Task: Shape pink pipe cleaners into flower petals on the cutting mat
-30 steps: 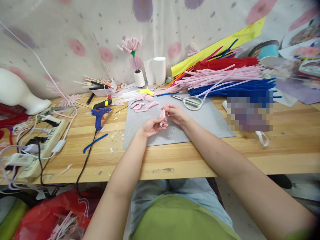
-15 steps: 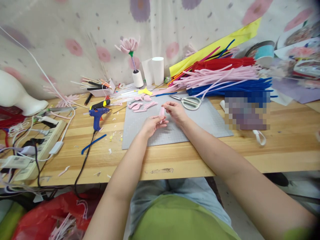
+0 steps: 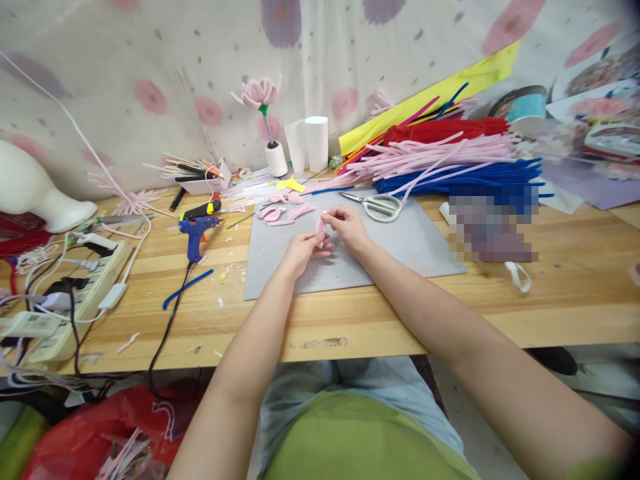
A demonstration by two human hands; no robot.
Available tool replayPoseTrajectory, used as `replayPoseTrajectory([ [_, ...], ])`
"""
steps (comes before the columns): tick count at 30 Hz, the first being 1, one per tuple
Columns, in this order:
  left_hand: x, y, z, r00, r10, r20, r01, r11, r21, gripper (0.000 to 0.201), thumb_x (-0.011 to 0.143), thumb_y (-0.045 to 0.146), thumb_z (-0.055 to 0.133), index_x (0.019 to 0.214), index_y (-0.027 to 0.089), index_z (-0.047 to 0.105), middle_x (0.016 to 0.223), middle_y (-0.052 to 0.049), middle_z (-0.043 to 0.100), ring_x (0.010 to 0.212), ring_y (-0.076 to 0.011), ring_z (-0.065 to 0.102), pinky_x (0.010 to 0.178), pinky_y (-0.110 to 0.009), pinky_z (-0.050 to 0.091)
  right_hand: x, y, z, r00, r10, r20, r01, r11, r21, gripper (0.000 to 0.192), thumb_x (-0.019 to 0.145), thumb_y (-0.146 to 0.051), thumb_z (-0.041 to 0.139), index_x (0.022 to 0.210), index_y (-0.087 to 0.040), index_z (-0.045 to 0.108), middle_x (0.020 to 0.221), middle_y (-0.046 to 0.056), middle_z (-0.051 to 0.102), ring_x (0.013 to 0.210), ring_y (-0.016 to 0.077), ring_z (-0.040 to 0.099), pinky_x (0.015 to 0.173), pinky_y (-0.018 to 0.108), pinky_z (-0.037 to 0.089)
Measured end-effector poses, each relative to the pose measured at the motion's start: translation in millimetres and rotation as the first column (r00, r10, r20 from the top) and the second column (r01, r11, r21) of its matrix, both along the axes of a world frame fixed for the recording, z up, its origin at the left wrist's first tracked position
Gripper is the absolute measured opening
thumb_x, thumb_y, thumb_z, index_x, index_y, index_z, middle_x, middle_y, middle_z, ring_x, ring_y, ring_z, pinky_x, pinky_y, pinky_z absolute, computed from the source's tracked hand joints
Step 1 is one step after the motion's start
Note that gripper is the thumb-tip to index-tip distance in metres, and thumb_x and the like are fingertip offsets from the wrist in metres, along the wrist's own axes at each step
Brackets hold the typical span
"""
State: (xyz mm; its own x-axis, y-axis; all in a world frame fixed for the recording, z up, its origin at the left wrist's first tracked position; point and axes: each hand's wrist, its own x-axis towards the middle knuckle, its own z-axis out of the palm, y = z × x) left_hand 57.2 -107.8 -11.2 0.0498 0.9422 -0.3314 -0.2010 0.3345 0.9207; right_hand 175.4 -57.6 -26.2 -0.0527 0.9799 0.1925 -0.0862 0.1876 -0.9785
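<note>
Both hands meet over a grey cutting mat (image 3: pixel 400 250). My left hand (image 3: pixel 299 251) and my right hand (image 3: pixel 347 227) pinch the same small pink pipe-cleaner petal (image 3: pixel 319 225), the left at its lower end, the right at its top. Several finished pink petals (image 3: pixel 285 212) lie on the mat's far left corner. White-handled scissors (image 3: pixel 377 205) rest on the mat just beyond my right hand.
A blue glue gun (image 3: pixel 196 230) lies left of the mat, its black cord running off the table's front edge. A power strip (image 3: pixel 80 293) with tangled cables sits far left. Stacks of pink, blue and red pipe cleaners (image 3: pixel 450 163) fill the back right. A pink flower (image 3: pixel 257 93) stands in a spool.
Both hands have shifted slightly left and away along the mat, still holding the pink petal, with the fingers drawn closer together around it.
</note>
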Motion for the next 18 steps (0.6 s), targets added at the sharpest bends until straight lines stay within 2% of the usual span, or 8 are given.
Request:
replayPoseTrajectory([
  [2,-0.4,0.2,0.0,0.999,0.033,-0.004,-0.033,0.999,-0.004,0.012,0.070,0.018,0.066,0.066,0.008,0.063,0.063,-0.004,0.062,0.059,-0.0121,0.063,0.064,-0.028,0.053,-0.3,-1.0,0.7,0.996,0.091,-0.003,-0.091,0.995,-0.030,0.025,0.060,-0.040,0.066,0.062,-0.017,0.056,0.057,-0.004,0.049,0.053,0.0081,0.042,0.054,0.024,0.036],
  [4,-1.0,0.6,-0.2,0.998,0.063,-0.003,-0.063,0.998,-0.004,0.012,0.070,0.018,0.067,0.065,0.008,0.062,0.062,-0.004,0.062,0.058,-0.0117,0.063,0.066,-0.028,0.053,0.5,-2.0,2.1,0.968,0.251,-0.025,-0.252,0.964,-0.081,0.025,0.061,-0.040,0.065,0.067,-0.017,0.057,0.061,-0.002,0.054,0.055,0.0085,0.046,0.056,0.025,0.038],
  [6,-1.4,1.1,-0.5,0.998,0.070,0.003,-0.070,0.998,-0.004,0.012,0.071,0.018,0.065,0.066,0.008,0.062,0.062,-0.004,0.062,0.058,-0.0119,0.063,0.065,-0.028,0.053,1.2,-2.5,2.9,0.941,0.335,-0.034,-0.337,0.936,-0.097,0.024,0.059,-0.037,0.067,0.069,-0.016,0.058,0.063,-0.001,0.057,0.056,0.0092,0.049,0.058,0.025,0.040],
  [8,-1.8,1.8,-0.7,0.998,0.060,0.009,-0.060,0.998,-0.010,0.013,0.073,0.020,0.064,0.067,0.008,0.062,0.063,-0.004,0.063,0.059,-0.0126,0.064,0.062,-0.026,0.053,1.1,-2.6,3.0,0.954,0.298,-0.025,-0.299,0.951,-0.076,0.022,0.057,-0.032,0.068,0.066,-0.017,0.056,0.061,-0.002,0.057,0.056,0.0098,0.050,0.058,0.025,0.041],
  [12,-3.2,3.1,-0.9,0.999,0.027,0.018,-0.026,0.999,-0.037,0.016,0.072,0.024,0.065,0.068,0.009,0.061,0.067,-0.006,0.065,0.059,-0.0132,0.065,0.058,-0.024,0.053,-1.2,-3.2,3.6,0.991,0.131,0.041,-0.131,0.991,0.011,0.017,0.058,-0.028,0.066,0.063,-0.017,0.055,0.062,-0.001,0.058,0.058,0.0113,0.053,0.060,0.026,0.042],
  [14,-3.6,3.2,-0.8,1.000,0.028,0.012,-0.027,0.999,-0.044,0.017,0.072,0.025,0.065,0.069,0.009,0.061,0.067,-0.006,0.066,0.058,-0.0128,0.065,0.056,-0.023,0.053,-2.0,-3.6,4.7,0.986,0.152,0.065,-0.154,0.988,0.029,0.016,0.058,-0.029,0.065,0.064,-0.017,0.056,0.063,-0.001,0.059,0.060,0.0114,0.053,0.061,0.026,0.042],
  [18,-2.2,2.8,-0.3,0.999,0.021,-0.033,-0.023,0.999,-0.049,0.015,0.074,0.023,0.063,0.072,0.009,0.061,0.063,-0.005,0.065,0.056,-0.0123,0.064,0.053,-0.022,0.052,-3.0,-3.1,3.9,0.955,0.294,0.040,-0.293,0.955,-0.040,0.020,0.057,-0.032,0.066,0.064,-0.017,0.055,0.061,-0.002,0.058,0.057,0.0106,0.051,0.057,0.025,0.042],
])
